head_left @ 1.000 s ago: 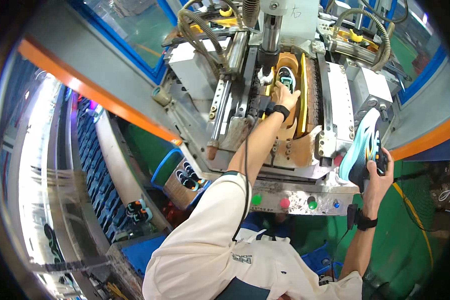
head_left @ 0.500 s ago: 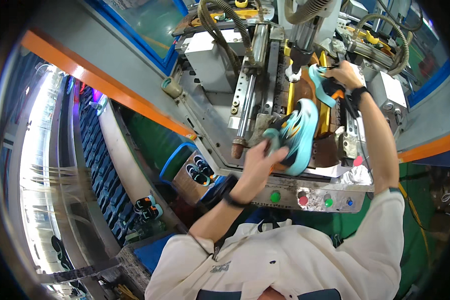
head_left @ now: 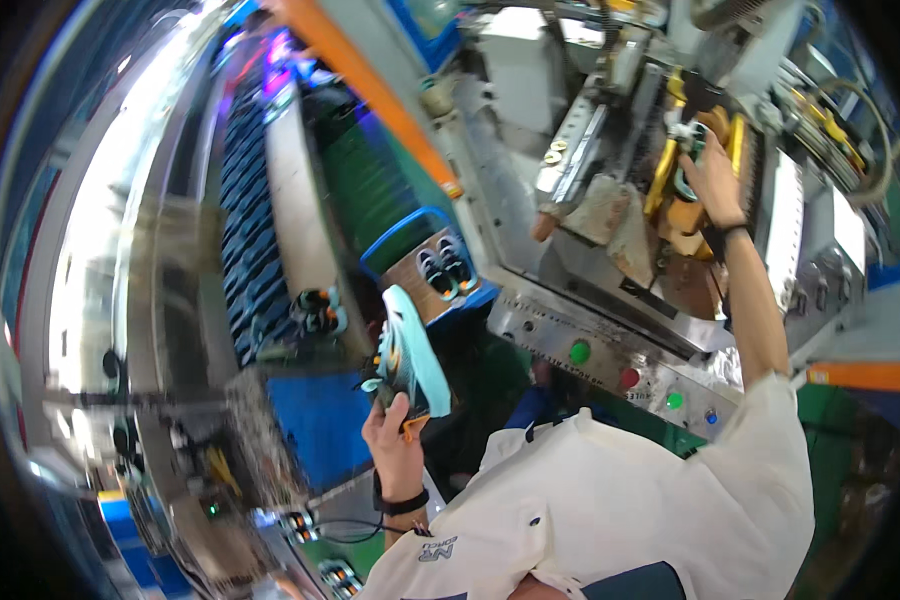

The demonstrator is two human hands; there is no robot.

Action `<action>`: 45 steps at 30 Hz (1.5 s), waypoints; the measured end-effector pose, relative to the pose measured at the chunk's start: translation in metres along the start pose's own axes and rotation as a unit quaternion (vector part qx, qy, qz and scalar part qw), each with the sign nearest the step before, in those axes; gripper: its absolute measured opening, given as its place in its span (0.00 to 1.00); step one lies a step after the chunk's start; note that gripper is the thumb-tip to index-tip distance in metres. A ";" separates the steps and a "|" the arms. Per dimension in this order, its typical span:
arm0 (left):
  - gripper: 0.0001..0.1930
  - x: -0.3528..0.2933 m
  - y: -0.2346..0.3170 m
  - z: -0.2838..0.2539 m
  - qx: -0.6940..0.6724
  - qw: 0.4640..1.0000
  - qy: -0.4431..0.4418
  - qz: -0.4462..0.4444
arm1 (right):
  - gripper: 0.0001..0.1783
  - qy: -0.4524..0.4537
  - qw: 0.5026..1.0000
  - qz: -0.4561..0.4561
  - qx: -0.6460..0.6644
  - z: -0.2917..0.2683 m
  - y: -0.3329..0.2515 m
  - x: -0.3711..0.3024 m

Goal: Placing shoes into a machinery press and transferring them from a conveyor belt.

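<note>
Nearest me: left hand (head_left: pixel 395 440) closed around heel end of turquoise shoe (head_left: pixel 410 352); shoe stands up from fist, sole facing right, toe pointing away toward blue-rimmed tray (head_left: pixel 402 232) holding another pair. Beyond, control panel (head_left: pixel 610 350) with green and red buttons. Farthest: right hand (head_left: pixel 715 172) stretched up into machine (head_left: pixel 650 150), fingers resting on second teal shoe (head_left: pixel 692 160) between yellow clamps; I cannot tell whether they grip it.

L hand (head_left: pixel 395 440) clenched, R hand (head_left: pixel 712 175) outstretched
</note>
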State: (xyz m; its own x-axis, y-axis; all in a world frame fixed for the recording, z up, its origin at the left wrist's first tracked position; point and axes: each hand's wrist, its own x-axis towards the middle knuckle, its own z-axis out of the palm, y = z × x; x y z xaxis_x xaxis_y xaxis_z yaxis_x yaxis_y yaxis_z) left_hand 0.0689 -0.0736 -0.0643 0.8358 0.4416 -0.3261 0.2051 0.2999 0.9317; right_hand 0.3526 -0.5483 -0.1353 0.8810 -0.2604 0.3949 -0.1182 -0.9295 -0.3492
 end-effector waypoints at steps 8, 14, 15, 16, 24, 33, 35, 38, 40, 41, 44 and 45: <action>0.16 -0.062 -0.036 -0.034 -0.094 0.992 0.077 -0.020 | 0.07 -0.198 0.912 -0.264 0.244 0.044 -0.116 -0.248; 0.17 -0.115 -0.064 -0.091 -0.087 0.985 0.148 0.019 | 0.08 -0.225 0.921 -0.294 0.122 0.174 -0.078 -0.303; 0.18 -0.129 -0.070 -0.109 -0.023 0.986 0.161 0.026 | 0.08 -0.268 0.887 -0.206 0.315 0.181 -0.072 -0.303; 0.17 -0.134 -0.078 -0.120 -0.069 0.979 0.185 0.044 | 0.09 -0.241 0.913 -0.245 0.220 0.183 -0.066 -0.303; 0.18 -0.216 -0.127 -0.249 -0.164 0.903 0.396 -0.032 | 0.11 -0.246 0.839 -0.329 0.358 0.118 -0.236 -0.234; 0.13 -0.215 -0.187 -0.517 -0.224 0.743 0.630 0.016 | 0.07 -0.152 0.615 -0.649 0.421 -0.118 -0.701 -0.304; 0.12 -0.209 -0.203 -0.585 -0.204 0.720 0.663 0.008 | 0.08 -0.153 0.568 -0.685 0.430 -0.151 -0.787 -0.349; 0.13 -0.198 -0.231 -0.688 -0.166 0.690 0.705 -0.009 | 0.14 -0.104 0.508 -0.748 0.414 -0.181 -0.909 -0.416; 0.21 -0.190 -0.249 -0.754 -0.132 0.661 0.737 -0.050 | 0.17 -0.091 0.454 -0.789 0.404 -0.190 -0.977 -0.454; 0.25 -0.184 -0.257 -0.782 -0.135 0.637 0.758 -0.044 | 0.19 -0.066 0.456 -0.807 0.368 -0.194 -1.010 -0.469; 0.33 -0.171 -0.266 -0.866 0.096 0.573 0.795 -0.173 | 0.22 -0.060 0.456 -0.828 0.321 -0.200 -1.082 -0.509; 0.31 -0.168 -0.264 -0.888 0.070 0.598 0.781 -0.168 | 0.23 -0.078 0.485 -0.817 0.303 -0.202 -1.101 -0.526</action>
State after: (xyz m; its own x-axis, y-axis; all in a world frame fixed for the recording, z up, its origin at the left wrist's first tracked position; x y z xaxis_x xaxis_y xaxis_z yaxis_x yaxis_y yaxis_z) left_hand -0.5779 0.5237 -0.3980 -0.7364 0.6603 -0.1474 0.3605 0.5673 0.7404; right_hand -0.0735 0.5595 0.2132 -0.3978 0.7602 0.5136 0.9102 0.3972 0.1171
